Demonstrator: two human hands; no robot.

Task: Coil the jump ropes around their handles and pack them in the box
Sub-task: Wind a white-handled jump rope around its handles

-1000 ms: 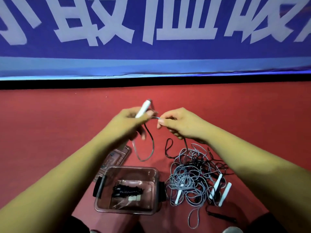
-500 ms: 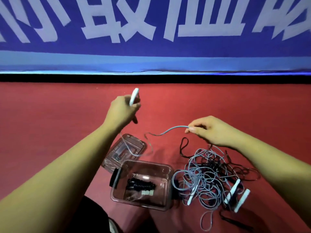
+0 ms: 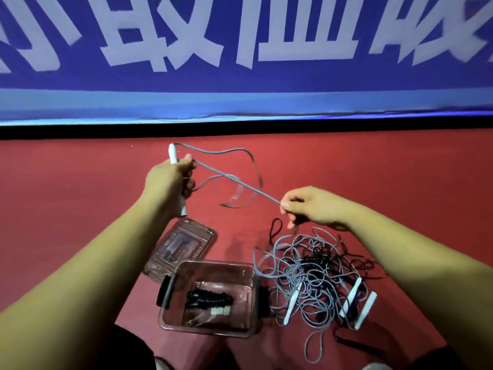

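My left hand grips a white jump-rope handle upright above the red floor. Its grey rope runs taut from that hand to my right hand, which pinches it; slack loops hang blurred between the two hands. Below my right hand lies a tangled pile of grey and black ropes with white handles in it. The clear plastic box stands near me and holds one coiled black rope.
The box's clear lid lies flat on the red floor just behind the box, under my left forearm. A blue banner with white characters stands across the far edge of the floor.
My left hand has lifted the handle higher and farther away. My right hand drew the rope out to the right until the stretch between the hands went taut.
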